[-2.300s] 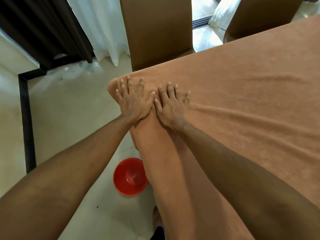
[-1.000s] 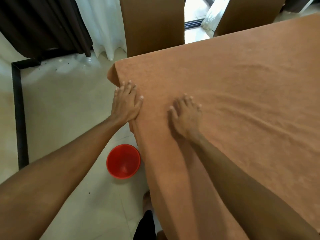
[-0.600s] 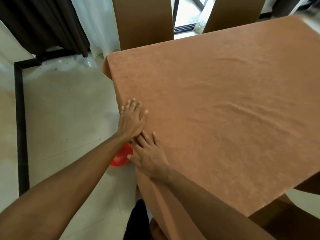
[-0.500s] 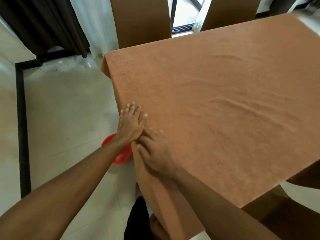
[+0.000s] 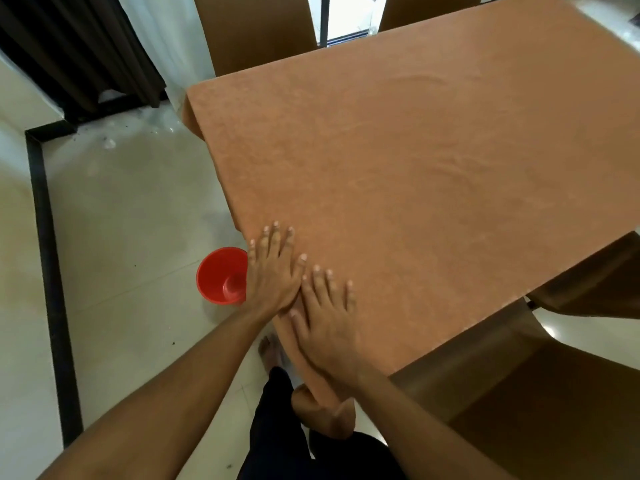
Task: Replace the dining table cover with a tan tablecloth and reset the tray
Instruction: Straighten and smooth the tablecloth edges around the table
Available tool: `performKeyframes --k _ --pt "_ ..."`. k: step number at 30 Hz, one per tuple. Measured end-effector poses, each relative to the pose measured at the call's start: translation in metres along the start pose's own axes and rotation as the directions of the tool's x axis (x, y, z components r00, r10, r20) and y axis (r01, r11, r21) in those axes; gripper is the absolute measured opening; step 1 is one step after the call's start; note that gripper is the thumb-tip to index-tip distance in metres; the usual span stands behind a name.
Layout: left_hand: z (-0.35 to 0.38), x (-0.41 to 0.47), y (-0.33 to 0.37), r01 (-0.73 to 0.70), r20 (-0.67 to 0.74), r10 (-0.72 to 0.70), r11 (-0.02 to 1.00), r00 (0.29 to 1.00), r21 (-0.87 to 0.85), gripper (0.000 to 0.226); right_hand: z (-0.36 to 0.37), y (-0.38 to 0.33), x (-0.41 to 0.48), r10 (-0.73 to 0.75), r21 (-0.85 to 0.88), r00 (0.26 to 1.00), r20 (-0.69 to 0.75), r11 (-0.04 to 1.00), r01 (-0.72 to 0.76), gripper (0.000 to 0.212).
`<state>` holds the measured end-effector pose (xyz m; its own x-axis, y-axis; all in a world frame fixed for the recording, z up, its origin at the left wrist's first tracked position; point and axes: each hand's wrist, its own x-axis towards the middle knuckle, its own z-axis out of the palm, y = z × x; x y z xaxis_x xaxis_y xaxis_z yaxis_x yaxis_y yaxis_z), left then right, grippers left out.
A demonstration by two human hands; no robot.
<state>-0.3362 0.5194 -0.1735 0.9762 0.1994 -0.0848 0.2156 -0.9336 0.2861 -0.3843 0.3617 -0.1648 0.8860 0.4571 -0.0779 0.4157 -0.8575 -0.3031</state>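
Note:
A tan tablecloth (image 5: 398,161) covers the whole dining table and hangs over its edges. Faint ripples run across its right half. My left hand (image 5: 273,271) lies flat on the cloth at the table's left edge, fingers straight and spread. My right hand (image 5: 327,320) presses flat on the cloth just beside it, near the front left corner, where the cloth drapes down in a fold. The two hands touch at the thumb side. No tray is in view.
A red plastic bucket (image 5: 221,280) stands on the pale tiled floor by the table's left edge. Brown chairs stand at the far side (image 5: 256,29) and at the near right (image 5: 536,393). Dark curtains (image 5: 79,50) hang at the back left. My bare foot (image 5: 270,351) is under the corner.
Both hands have slid along the left table edge from the far corner toward the near corner, smoothing the cloth. The view has widened, showing more of the table.

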Motion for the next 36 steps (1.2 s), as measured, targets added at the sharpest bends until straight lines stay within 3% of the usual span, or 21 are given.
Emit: performKeyframes --k 4,6,11,16,19,26,36 --pt "-0.001 0.0 -0.013 -0.024 0.019 0.023 0.998 1.0 0.057 0.068 -0.008 -0.009 -0.024 -0.076 0.115 0.997 -0.009 0.99 0.077 0.056" --pt "-0.001 -0.002 -0.01 -0.015 0.024 0.013 0.998 1.0 0.067 0.068 -0.023 0.009 -0.014 -0.012 0.184 0.999 -0.041 0.983 0.019 0.049" --pt "-0.009 -0.008 -0.011 -0.024 0.051 0.019 0.995 0.999 0.095 0.068 -0.046 0.073 0.011 0.212 0.058 0.977 0.006 0.976 -0.212 0.058" --pt "-0.011 -0.023 -0.002 -0.055 0.071 0.048 0.993 0.996 0.104 0.069 -0.017 0.063 -0.026 0.157 -0.031 0.988 0.009 0.987 -0.157 0.068" --pt "-0.003 -0.037 0.007 -0.14 0.105 0.13 0.985 0.986 0.098 0.069 0.0 0.035 -0.04 0.163 -0.049 0.986 -0.016 0.985 -0.164 0.068" --pt "-0.007 -0.032 0.003 -0.164 0.089 0.154 0.98 0.984 0.115 0.068 0.003 0.015 -0.034 0.19 -0.061 0.981 -0.035 0.98 -0.192 0.069" --pt "-0.028 -0.018 -0.018 -0.22 0.255 0.195 0.973 0.947 0.075 0.074 0.008 0.009 -0.022 0.209 -0.046 0.976 -0.061 0.976 -0.212 0.068"
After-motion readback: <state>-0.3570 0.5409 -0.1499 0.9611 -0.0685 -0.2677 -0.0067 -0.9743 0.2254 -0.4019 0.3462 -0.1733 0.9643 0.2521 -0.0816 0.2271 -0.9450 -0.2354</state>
